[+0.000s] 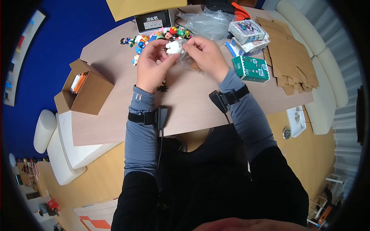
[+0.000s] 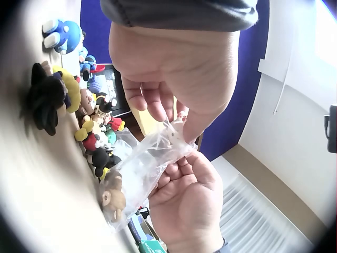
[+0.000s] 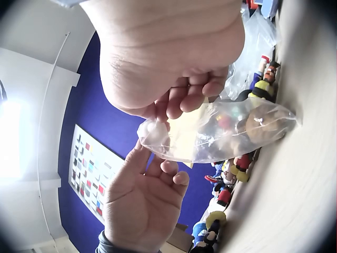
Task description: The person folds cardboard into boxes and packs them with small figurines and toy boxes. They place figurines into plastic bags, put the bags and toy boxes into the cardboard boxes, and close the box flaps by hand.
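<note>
Both hands are raised above the tabletop around a small white figure [image 1: 174,47]. The left hand [image 1: 152,66] pinches the figure and the mouth of a clear plastic bag [image 2: 143,162] between thumb and fingers. On the other side, the right hand [image 1: 208,57] pinches the bag's edge close to the white figure. A brown bear-like figure [image 2: 114,201] lies at the low end of the bag, seen through the plastic. Behind the hands, small colourful figures [image 1: 156,37] stand and lie in a cluster. A dark figure [image 2: 46,97] is on the table below the left hand.
An open cardboard box [image 1: 92,92] stands at the left. To the right are stacked packs [image 1: 248,31], a green box [image 1: 251,69] and flattened cardboard [image 1: 289,54]. Clear plastic bags [image 1: 208,24] and a small screen [image 1: 153,23] are at the back.
</note>
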{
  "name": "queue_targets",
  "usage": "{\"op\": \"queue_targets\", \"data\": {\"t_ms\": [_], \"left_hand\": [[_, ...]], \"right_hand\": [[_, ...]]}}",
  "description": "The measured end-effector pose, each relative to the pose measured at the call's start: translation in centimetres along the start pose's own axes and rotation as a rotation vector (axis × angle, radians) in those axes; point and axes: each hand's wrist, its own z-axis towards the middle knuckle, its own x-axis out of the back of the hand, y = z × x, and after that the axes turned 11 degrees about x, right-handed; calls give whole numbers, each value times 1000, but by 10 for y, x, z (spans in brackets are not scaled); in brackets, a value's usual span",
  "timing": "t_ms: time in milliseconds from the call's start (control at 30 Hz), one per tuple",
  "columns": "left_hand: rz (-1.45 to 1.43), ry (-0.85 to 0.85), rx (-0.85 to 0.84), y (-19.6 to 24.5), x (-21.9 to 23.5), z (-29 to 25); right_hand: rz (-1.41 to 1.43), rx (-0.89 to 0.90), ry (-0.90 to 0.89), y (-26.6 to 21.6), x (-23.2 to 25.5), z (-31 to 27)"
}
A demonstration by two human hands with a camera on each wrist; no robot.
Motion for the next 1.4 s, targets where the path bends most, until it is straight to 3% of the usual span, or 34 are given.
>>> {"op": "queue_targets", "data": {"t_ms": [200,300,567,700,900,967,1067,1133,1200,1267,1400], "left_hand": [[32,-57,97,1,0,-2],[-34,-26,60,1,-3,-2],[198,-40,-42,2,3,0],[129,-27,-63,-8,3,4],[217,-156,-61,-12,0,0],[49,-282,139,-7,-1,-2],[-42,-337,287,-2,-1,-3],[-65,-323,254,-3,-1,-2],[-88,-310,222,-3,-1,0],[-146,-170,156,-2,-2,0],[-228,-89,149,4,-1,-1]], "right_hand": [[58,51,50,3,-1,1],[80,83,84,3,-2,1],[88,57,76,0,-1,1],[79,100,69,3,-2,1],[69,3,32,-12,0,-2],[107,6,26,-7,1,0],[173,57,13,1,0,2],[276,20,41,0,-1,2],[207,32,60,-1,-1,2],[138,42,81,-1,0,2],[128,21,87,0,0,1]]}}
